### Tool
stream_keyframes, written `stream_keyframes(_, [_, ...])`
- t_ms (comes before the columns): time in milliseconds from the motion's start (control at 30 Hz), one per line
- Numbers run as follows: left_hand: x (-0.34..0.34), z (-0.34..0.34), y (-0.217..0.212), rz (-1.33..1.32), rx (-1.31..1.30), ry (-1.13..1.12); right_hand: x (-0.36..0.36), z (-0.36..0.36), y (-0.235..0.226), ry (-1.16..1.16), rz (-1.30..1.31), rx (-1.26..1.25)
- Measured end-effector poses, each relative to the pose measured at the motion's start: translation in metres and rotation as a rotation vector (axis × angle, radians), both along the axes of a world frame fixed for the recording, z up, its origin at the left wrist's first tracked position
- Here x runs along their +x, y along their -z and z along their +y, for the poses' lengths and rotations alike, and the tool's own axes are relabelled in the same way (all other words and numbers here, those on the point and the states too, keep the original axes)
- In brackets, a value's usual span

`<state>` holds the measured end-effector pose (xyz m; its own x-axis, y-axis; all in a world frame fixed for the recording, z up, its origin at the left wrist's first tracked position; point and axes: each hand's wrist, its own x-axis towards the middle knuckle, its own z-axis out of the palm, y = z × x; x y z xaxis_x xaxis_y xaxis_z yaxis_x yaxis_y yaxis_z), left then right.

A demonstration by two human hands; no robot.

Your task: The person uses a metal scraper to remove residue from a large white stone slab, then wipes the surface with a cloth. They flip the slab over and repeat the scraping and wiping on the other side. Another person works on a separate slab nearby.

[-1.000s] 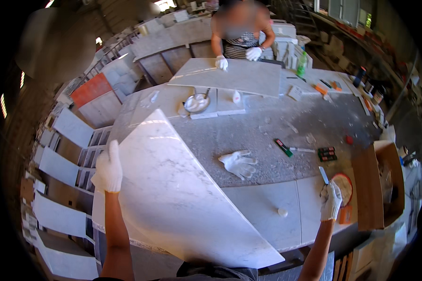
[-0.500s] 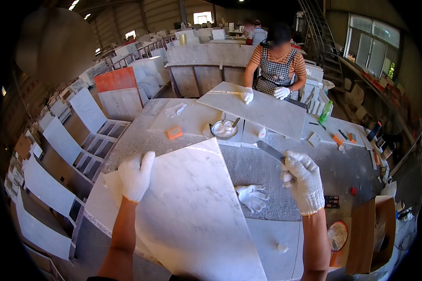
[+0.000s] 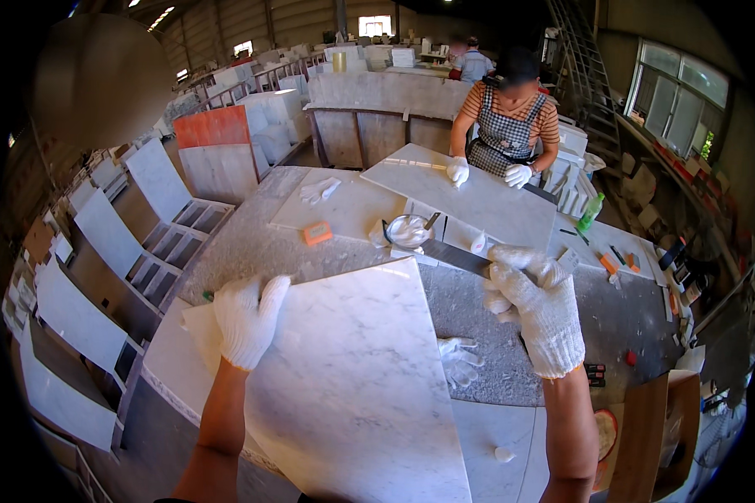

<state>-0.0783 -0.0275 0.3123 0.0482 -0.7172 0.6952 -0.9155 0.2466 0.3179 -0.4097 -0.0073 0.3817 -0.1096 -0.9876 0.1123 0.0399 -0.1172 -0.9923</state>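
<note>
A white, grey-veined marble slab (image 3: 352, 360) leans tilted in front of me. My left hand (image 3: 250, 323), in a white knit glove, is closed on its upper left edge, fingers partly hidden. My right hand (image 3: 537, 310), gloved alike, is closed round a putty knife (image 3: 455, 257); its handle is hidden in the fist. The flat grey blade points left, with its tip at the rim of a bowl (image 3: 409, 245) of white paste (image 3: 411, 228). Whether the tip touches the paste I cannot tell. Beyond the slab's right edge lies a loose white glove (image 3: 460, 362).
Across the table a person (image 3: 507, 126) in a checked apron rests gloved hands on another slab (image 3: 470, 197). An orange block (image 3: 317, 233), a white bottle (image 3: 478, 243) and a green bottle (image 3: 591, 211) stand on the table. A cardboard box (image 3: 646, 436) is at right; slabs on racks (image 3: 101, 302) line the left.
My right hand has moved left and slightly down, bringing the blade to the paste bowl. My left hand keeps its hold on the slab. The view has shifted slightly.
</note>
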Motion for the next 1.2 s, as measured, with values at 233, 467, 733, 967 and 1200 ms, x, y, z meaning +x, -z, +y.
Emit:
stream_keyframes(233, [0.000,-0.001,-0.001,0.026,0.023,-0.007,0.001,0.000,0.000,0.019,0.078,-0.056])
stream_keyframes(467, [-0.001,0.000,-0.002,0.017,0.024,0.010,0.003,-0.001,0.002,0.022,0.118,-0.103])
stream_keyframes(733, [-0.003,0.001,-0.004,0.037,0.046,-0.008,0.004,0.000,0.002,0.056,0.158,-0.130])
stream_keyframes(967, [-0.005,0.001,-0.004,0.050,0.043,-0.003,0.001,0.002,0.003,0.069,0.199,-0.162])
stream_keyframes(1200, [-0.002,0.001,-0.001,0.060,0.041,0.001,-0.004,0.007,0.013,0.184,0.233,-0.296])
